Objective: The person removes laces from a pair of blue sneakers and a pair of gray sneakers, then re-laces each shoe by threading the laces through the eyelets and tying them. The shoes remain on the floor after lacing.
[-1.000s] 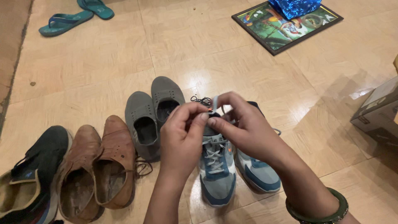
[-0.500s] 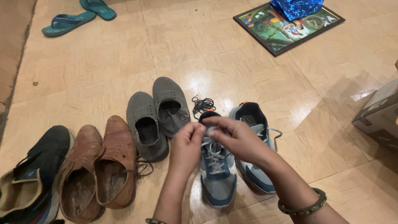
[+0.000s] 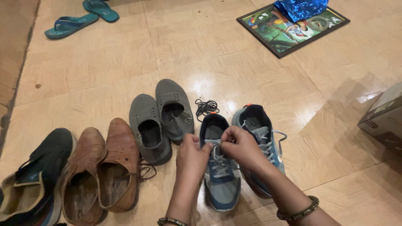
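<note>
Here, low in the frame's centre, the left hand and right hand pinch the pale grey laces of the blue-and-grey mesh sneaker on the tan tiled floor. Judging by that light pinch, the laces could slip out.

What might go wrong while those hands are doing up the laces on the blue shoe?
The left hand and right hand pinch the grey laces over the blue sneaker, so a loose pull could perhaps let the knot slip. The right forearm lies across the other blue sneaker and might nudge it. The loose black lace lies just beyond the shoes and could get tangled in.
</note>
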